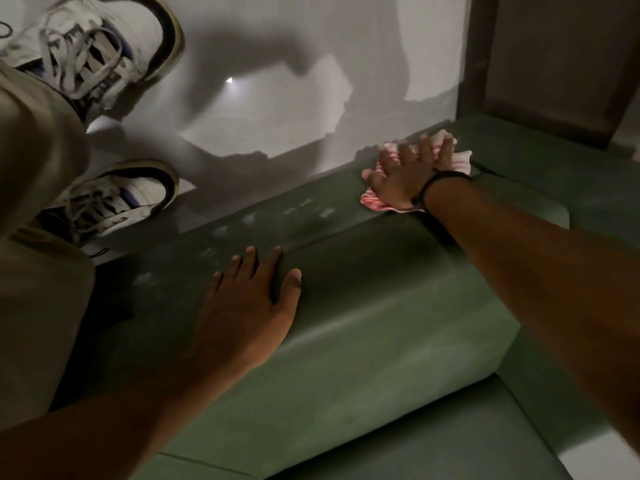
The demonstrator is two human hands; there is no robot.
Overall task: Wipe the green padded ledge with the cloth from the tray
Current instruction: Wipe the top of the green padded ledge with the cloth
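Note:
The green padded ledge (363, 271) runs from lower left to upper right, with pale dusty smudges along its far edge. A pink-and-white striped cloth (457, 161) lies on the ledge at its far right end. My right hand (408, 174) presses flat on the cloth, fingers spread, a dark band on the wrist. My left hand (249, 299) rests palm down on the ledge nearer to me, fingers apart, holding nothing. No tray is in view.
Beyond the ledge lies a pale glossy floor (277, 98). Another person's white sneakers (100, 50) and beige trouser leg (38, 237) stand at the left. A brown wooden frame (485, 64) rises at the upper right. A green seat cushion (450, 438) sits below the ledge.

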